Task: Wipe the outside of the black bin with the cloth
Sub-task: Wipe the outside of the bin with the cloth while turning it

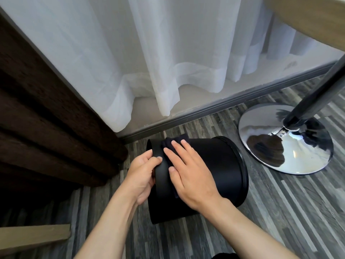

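The black bin (220, 165) lies tipped on its side on the floor, its open mouth facing left. My left hand (140, 176) grips the rim at the mouth, thumb on the outside, fingers inside. A dark cloth (172, 143) lies on the bin's upper side wall near the rim. My right hand (188, 171) presses flat on the cloth, fingers spread, and hides most of it. Only the cloth's far edge and a strip near my thumb show.
A chrome round table base (285, 144) with a dark pole (315, 94) stands just right of the bin. White sheer curtains (168, 62) and a grey baseboard (214, 109) run behind. Dark brown drapes (46, 118) hang at left. A wooden piece (33, 236) lies at bottom left.
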